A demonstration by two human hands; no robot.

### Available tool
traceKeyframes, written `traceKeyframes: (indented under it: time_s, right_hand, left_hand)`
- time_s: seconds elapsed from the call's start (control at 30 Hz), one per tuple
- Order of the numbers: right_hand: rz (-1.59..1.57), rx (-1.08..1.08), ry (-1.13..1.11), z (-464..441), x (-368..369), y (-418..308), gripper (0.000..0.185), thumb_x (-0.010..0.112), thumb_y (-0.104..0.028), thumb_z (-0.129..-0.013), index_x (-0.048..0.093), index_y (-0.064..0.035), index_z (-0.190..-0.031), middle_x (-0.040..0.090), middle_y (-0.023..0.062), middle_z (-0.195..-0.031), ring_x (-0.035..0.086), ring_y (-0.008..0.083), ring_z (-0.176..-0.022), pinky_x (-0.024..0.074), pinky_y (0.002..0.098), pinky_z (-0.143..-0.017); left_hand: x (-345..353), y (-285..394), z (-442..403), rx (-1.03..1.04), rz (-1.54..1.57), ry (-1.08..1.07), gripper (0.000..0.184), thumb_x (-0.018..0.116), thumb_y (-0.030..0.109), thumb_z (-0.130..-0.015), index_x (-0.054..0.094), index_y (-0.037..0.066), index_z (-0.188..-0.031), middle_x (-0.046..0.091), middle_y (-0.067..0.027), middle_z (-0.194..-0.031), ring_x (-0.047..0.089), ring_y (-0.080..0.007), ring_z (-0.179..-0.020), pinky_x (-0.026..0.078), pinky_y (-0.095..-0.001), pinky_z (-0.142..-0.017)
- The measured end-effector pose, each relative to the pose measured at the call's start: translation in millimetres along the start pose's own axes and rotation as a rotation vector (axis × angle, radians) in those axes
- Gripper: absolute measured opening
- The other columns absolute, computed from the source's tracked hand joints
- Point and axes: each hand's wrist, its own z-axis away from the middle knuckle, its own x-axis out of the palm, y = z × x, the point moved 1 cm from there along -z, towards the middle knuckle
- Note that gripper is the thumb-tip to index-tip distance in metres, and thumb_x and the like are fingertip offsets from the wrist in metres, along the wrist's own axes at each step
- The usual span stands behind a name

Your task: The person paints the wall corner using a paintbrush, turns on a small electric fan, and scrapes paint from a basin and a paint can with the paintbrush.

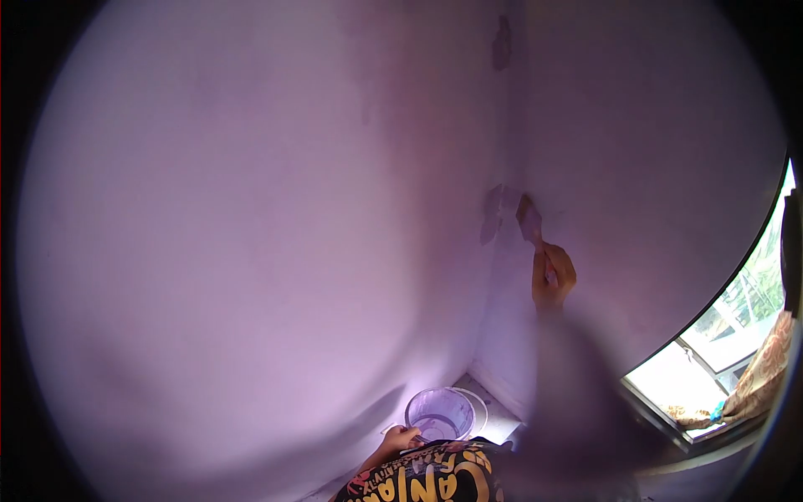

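Note:
My right hand (554,274) is closed around the handle of a paintbrush (529,219), held up near the corner where two pale purple walls (251,209) meet. The bristle end points upward, close to the right wall; whether it touches cannot be made out. A darker patch (492,216) marks the corner just left of the brush. Low in the view, my left hand (401,437) grips the rim of a paint bucket (441,410). Some purple paint shows inside the bucket. My right forearm is blurred.
Another dark patch (502,43) lies higher up the corner. At the right is a bright window (711,360) with a gathered patterned curtain (763,368) beside it. The floor (493,410) shows behind the bucket at the foot of the corner.

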Motion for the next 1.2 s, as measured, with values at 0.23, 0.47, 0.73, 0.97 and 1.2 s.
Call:
traceKeyframes:
  time_s: [0.23, 0.47, 0.73, 0.97, 1.2]
  right_hand:
    - [0.019, 0.032, -0.111, -43.6, -6.5, 5.7, 0.003, 0.067, -0.001, -0.084, 0.066, -0.0033, -0.086, 0.062, 0.0051, -0.072, 0.054, 0.0157, -0.059, 0.0439, 0.0275, -0.055]
    - [-0.638, 0.231, 0.172, -184.4, -53.8, -11.1, 0.01, 0.063, -0.005, -0.088, 0.064, -0.0002, -0.08, 0.063, 0.005, -0.073, 0.051, 0.0101, -0.051, 0.0387, 0.0239, -0.047]
    - [-0.322, -0.093, 0.003, -363.4, -7.1, -52.4, 0.009, 0.066, -0.013, -0.089, 0.07, -0.0049, -0.086, 0.06, 0.0002, -0.065, 0.05, 0.0071, -0.057, 0.0403, 0.025, -0.054]
    - [0.139, -0.134, 0.127, -325.2, -16.4, -102.0, 0.025, 0.065, -0.03, -0.09, 0.072, -0.0057, -0.092, 0.067, 0.0038, -0.065, 0.06, 0.0097, -0.059, 0.0483, 0.0289, -0.057]
    - [0.169, -0.255, -0.06, -351.4, 28.6, -84.6, 0.024, 0.064, -0.028, -0.088, 0.074, -0.0074, -0.094, 0.072, 0.0059, -0.072, 0.069, 0.0159, -0.066, 0.0507, 0.0299, -0.059]
  left_hand:
    - [13.5, 4.7, 5.2, -0.012, -0.048, 0.036, 0.038, 0.075, 0.023, -0.081, 0.063, -0.012, -0.092, 0.069, -0.0121, -0.092, 0.07, -0.0175, -0.069, 0.054, -0.0273, -0.064]
    - [-12.2, 1.6, -14.0, 0.159, -0.365, -0.053, 0.041, 0.075, 0.033, -0.08, 0.068, -0.007, -0.087, 0.072, -0.0093, -0.082, 0.069, -0.0143, -0.068, 0.052, -0.0257, -0.064]
    - [-2.9, 26.4, -1.4, 0.035, -0.175, -0.077, 0.033, 0.071, 0.022, -0.085, 0.065, -0.011, -0.084, 0.07, -0.0121, -0.077, 0.071, -0.0161, -0.063, 0.054, -0.0224, -0.054]
    - [-13.3, 15.1, -36.7, 0.068, -0.23, -0.103, 0.032, 0.071, 0.021, -0.084, 0.067, -0.011, -0.085, 0.071, -0.0121, -0.078, 0.071, -0.0158, -0.065, 0.055, -0.0226, -0.058]
    - [-13.8, 30.3, -13.7, 0.113, -0.337, -0.168, 0.034, 0.068, 0.024, -0.085, 0.066, -0.009, -0.094, 0.071, -0.0111, -0.08, 0.07, -0.015, -0.068, 0.054, -0.025, -0.058]
